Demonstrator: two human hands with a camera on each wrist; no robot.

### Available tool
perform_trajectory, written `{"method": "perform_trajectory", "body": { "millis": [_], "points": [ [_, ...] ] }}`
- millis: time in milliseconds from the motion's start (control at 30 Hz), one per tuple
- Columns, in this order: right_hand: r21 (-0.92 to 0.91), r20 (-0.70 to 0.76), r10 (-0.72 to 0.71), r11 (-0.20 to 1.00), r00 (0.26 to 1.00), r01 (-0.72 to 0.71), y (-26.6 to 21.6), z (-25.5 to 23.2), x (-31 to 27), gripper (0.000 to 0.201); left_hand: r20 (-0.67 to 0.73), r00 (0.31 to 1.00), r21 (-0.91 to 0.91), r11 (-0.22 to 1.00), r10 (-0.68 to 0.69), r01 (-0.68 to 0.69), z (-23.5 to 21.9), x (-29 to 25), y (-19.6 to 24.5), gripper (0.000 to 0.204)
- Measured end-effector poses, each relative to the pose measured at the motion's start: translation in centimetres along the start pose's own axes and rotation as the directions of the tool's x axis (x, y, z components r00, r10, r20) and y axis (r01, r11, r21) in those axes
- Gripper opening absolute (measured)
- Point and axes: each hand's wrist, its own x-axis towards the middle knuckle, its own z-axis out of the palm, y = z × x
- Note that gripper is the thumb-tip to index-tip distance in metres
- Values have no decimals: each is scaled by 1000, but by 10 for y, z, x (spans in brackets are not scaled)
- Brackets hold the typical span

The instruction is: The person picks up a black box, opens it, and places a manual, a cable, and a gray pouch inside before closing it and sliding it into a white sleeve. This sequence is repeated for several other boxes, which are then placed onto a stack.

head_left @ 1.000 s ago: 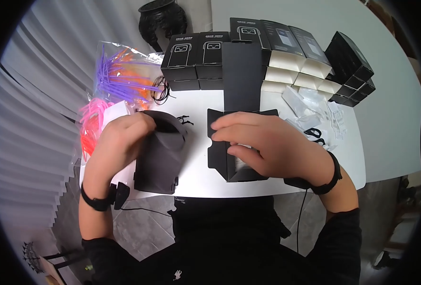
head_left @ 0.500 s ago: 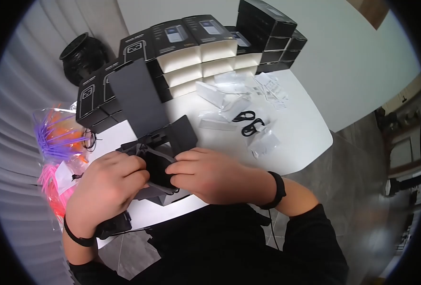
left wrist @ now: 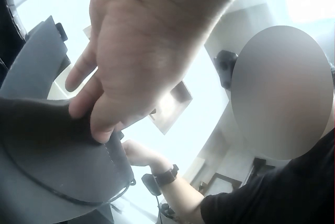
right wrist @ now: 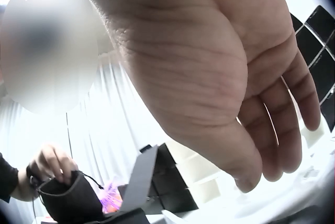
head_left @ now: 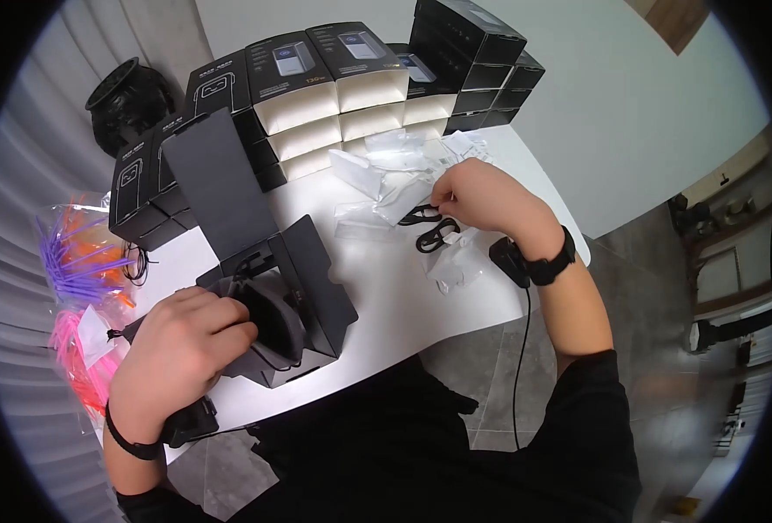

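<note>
My left hand (head_left: 181, 353) pinches the rim of a dark grey drawstring pouch (head_left: 283, 331), its mouth gaping, over an open black box (head_left: 316, 275) with raised flaps. In the left wrist view, thumb and fingers of the left hand (left wrist: 141, 46) grip the edge of the pouch (left wrist: 57, 156). Over at the right, my right hand (head_left: 495, 200) has its fingertips at one of two coiled black cables (head_left: 438, 235). The right wrist view shows the right hand (right wrist: 209, 67) with relaxed, extended fingers and nothing visible between them; its fingertips' contact with the cable cannot be told.
Black boxes (head_left: 290, 70), some with white open ends, stand stacked along the back of the white table (head_left: 386, 305). Clear plastic bags (head_left: 456, 261) lie around the cables. Bags of purple and orange sticks (head_left: 77, 253) and pink strands (head_left: 72, 340) lie at left.
My right hand has let go of the pouch and moved right to the cables. The left hand still holds the pouch, which was brought from the left over the box earlier.
</note>
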Motion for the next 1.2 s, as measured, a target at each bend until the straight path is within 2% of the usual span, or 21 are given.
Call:
{"method": "perform_trajectory", "body": {
  "millis": [133,233,333,433,533,633,733,767,900,967,1000,1033,1067,1133,1200],
  "points": [
    [26,108,93,995,990,-97,17,20,14,19,-70,997,-1,1000,-14,14,4,-4,-1,21],
    [-23,98,43,999,994,-41,22,42,22,25,-89,996,4,1000,-23,23,5,-7,0,20],
    [-61,22,39,997,999,-38,26,57,27,27,-94,995,1,999,-35,35,8,-10,0,20],
    [-22,-8,14,1000,1000,-14,27,57,30,25,-97,994,-8,999,-44,43,10,-13,-1,20],
    [-37,98,96,995,991,-92,18,46,32,24,-111,993,-17,999,-45,44,13,-17,-3,21],
    [-104,45,88,991,995,-83,9,36,26,23,-135,990,-30,998,-49,46,14,-20,-4,23],
    [-114,-19,18,993,1000,-20,-15,3,8,23,-141,989,-17,999,-49,47,10,-21,-3,23],
    [-42,-92,-52,998,994,49,-27,-7,0,21,-140,989,-5,999,-46,46,8,-21,-2,22],
    [172,-365,-265,923,892,344,-83,-22,-37,19,-120,991,-1,999,-54,54,2,-22,-1,24],
    [273,-339,-261,892,904,360,-111,-19,-52,19,-145,985,-13,996,-90,89,6,-23,1,25],
    [331,-246,-220,896,944,295,-122,-17,-58,19,-164,983,-14,997,-83,82,7,-24,1,26],
    [522,-88,-205,824,975,221,-134,-17,-62,16,-183,980,-14,997,-76,74,8,-25,1,27],
    [490,-189,-362,771,913,407,-139,-6,-60,14,-203,977,-15,998,-69,67,8,-25,1,28],
    [493,-201,-428,733,881,469,-152,11,-57,12,-189,981,13,998,-51,54,4,-27,3,29],
    [469,-214,-436,739,874,484,-161,24,-51,16,-179,984,36,999,-27,34,1,-29,4,29]
  ]
}}
